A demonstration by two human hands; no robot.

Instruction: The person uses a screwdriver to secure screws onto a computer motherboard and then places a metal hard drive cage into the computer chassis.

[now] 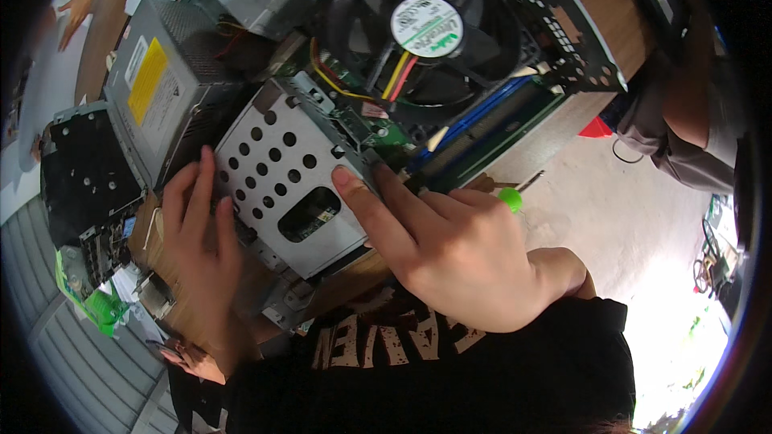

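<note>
A grey perforated metal drive cage (289,165) lies across an opened computer case. My left hand (197,229) rests flat on the cage's left edge, fingers spread. My right hand (450,245) presses on the cage's right edge, thumb on the metal and fingers reaching toward the green circuit board (386,135). Neither hand holds anything loose. Behind the cage sits a large black cooling fan (422,32) with red and yellow wires (394,72).
A grey power supply box (165,84) with a yellow label stands at the left, beside a black drive bay frame (84,177). A screwdriver with a green handle (511,197) lies on the wooden table (603,0). Another person's arm (683,124) is at the right.
</note>
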